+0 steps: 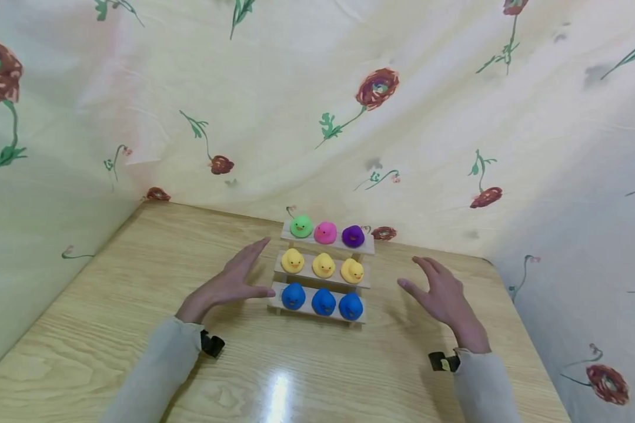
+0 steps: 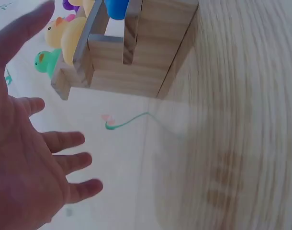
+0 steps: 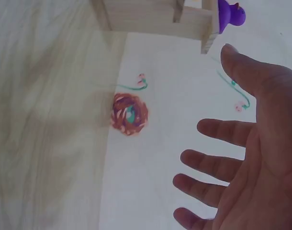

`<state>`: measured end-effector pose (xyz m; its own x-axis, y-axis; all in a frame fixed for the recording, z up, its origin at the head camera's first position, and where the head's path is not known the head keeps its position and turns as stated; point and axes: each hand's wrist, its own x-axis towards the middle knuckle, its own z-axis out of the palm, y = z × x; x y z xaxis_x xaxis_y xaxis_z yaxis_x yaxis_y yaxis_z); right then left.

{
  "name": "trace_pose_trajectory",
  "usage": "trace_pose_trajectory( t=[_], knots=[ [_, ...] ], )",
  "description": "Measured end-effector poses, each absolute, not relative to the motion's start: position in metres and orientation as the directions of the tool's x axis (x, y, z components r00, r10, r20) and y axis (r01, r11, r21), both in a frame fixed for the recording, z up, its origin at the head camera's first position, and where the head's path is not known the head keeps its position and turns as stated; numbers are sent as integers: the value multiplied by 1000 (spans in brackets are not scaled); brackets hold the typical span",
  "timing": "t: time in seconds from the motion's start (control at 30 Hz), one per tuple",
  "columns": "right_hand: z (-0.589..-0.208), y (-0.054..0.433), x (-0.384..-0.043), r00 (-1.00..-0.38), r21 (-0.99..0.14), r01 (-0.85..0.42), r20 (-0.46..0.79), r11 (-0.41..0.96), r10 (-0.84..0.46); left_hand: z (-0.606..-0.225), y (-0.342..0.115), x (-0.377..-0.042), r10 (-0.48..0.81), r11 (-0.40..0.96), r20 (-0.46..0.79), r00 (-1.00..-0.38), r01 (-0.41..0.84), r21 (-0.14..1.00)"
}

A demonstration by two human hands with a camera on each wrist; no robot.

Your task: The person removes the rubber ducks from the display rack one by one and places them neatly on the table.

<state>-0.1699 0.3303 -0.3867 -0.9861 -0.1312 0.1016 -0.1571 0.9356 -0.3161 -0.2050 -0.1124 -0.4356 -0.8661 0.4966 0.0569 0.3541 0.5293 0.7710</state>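
3-tier wooden rack (image 1: 308, 271) sits on counter (image 1: 349, 376), 3 blue ducks (image 1: 324, 302) on bottom tier, 3 yellow ducks (image 1: 324, 265) on middle, green duck (image 1: 301, 227), pink duck (image 1: 325, 233), purple duck (image 1: 353, 236) on top. Left hand (image 1: 235, 279) open-fingered, thumb at rack's left end, contact unclear; right hand (image 1: 441, 292) has fingers apart, off rack's right side. Floral cloth (image 1: 428, 147) hangs close behind rack, walling in counter's back and sides.

- The wooden rack (image 2: 162, 38) is cut off by the top edge in both wrist views.
- The left hand (image 1: 233, 285) and right hand (image 1: 445, 294) run out of their own wrist views.
- The pink duck (image 2: 70, 17) is partly hidden behind a yellow duck (image 2: 73, 39) in the left wrist view.
- The left sleeve (image 1: 153, 370) and right sleeve (image 1: 484, 385) leave the head view at the bottom.
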Motion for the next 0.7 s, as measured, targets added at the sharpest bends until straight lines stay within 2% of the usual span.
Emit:
trace_pose_trajectory(
  t=[0.23,0.47,0.7],
  knots=[
    [-373,311,-184,-975,-414,-215,147,884,-169,-442,-104,-210,557,393,26,-830,290,873],
    [-369,294,-199,-954,-452,-280,226,847,-195,-452,-100,-217,584,378,-53,-810,215,901],
    [-366,281,-214,-940,-507,-326,261,798,-218,-458,-97,-221,592,366,-72,-803,188,912]
  ],
)
